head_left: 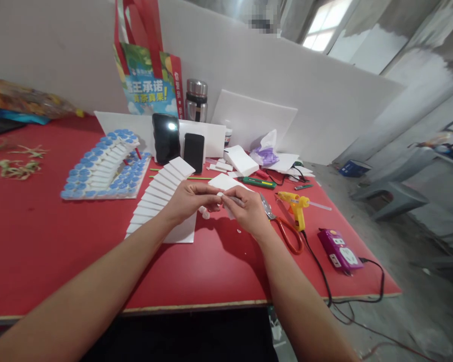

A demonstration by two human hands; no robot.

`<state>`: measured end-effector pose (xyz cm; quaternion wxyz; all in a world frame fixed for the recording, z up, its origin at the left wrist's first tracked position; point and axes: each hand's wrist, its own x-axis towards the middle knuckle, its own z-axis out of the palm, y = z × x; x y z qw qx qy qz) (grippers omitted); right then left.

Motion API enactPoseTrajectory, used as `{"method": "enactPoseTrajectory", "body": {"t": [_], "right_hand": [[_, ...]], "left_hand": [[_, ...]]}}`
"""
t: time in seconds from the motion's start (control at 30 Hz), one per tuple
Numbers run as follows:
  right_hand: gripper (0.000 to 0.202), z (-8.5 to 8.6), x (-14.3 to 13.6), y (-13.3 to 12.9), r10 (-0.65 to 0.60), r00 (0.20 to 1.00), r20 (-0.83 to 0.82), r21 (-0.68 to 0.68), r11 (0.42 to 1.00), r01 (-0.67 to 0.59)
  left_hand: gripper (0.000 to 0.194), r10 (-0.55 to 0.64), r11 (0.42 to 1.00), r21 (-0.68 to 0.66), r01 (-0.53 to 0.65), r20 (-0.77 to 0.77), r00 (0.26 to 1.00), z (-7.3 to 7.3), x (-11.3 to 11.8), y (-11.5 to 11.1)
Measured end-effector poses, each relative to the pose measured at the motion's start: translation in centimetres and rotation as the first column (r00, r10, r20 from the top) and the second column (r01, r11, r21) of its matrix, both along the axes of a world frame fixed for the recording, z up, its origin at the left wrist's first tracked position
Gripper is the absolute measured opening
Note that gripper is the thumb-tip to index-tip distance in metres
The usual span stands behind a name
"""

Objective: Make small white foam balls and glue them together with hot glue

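Observation:
Both hands meet over the middle of the red table. My left hand pinches a small white piece between thumb and fingers. On its other side, my right hand is closed with its fingertips on the same piece. Something greyish shows along the right thumb, too small to make out. Beside my left forearm stands a white stepped model, like a curved stair, on a white board. A few small white round bits lie just under the left fingers.
A blue-and-white stair model stands left. On the right lie red-handled pliers, a yellow glue gun, a purple power socket with cables, and a green cutter. Two phones, a flask and a bag stand behind.

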<state>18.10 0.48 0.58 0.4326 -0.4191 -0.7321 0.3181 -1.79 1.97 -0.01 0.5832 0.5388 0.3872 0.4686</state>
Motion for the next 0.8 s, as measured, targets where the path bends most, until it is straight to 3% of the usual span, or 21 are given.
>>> {"method": "enactPoseTrajectory", "body": {"t": [0.1, 0.2, 0.3, 0.63, 0.8], "right_hand": [[0.021, -0.32, -0.3, 0.23, -0.022, 0.999, -0.042, -0.041, 0.999, 0.02], [0.022, -0.74, -0.57, 0.55, -0.129, 0.991, -0.035, -0.087, 0.988, 0.126], [0.022, -0.95, -0.69, 0.6, -0.178, 0.984, 0.01, -0.056, 0.982, 0.178], [0.012, -0.08, -0.2, -0.2, -0.029, 0.993, 0.111, 0.077, 0.997, 0.021], [0.016, 0.02, 0.05, 0.11, 0.011, 1.0, -0.023, -0.055, 0.998, -0.012]], "left_hand": [[0.031, 0.02, 1.0, 0.015, -0.02, -0.013, 1.0, -0.23, -0.01, 0.05], [0.027, 0.035, 0.997, 0.071, -0.033, -0.028, 0.999, -0.34, -0.01, 0.13], [0.024, 0.045, 0.995, 0.09, -0.041, -0.034, 0.998, -0.27, 0.05, 0.17], [0.028, -0.008, 1.0, 0.012, 0.009, -0.034, 0.999, 0.22, 0.24, -0.1], [0.029, -0.022, 1.0, 0.01, 0.023, -0.043, 0.999, 0.25, 0.25, -0.06]]}}
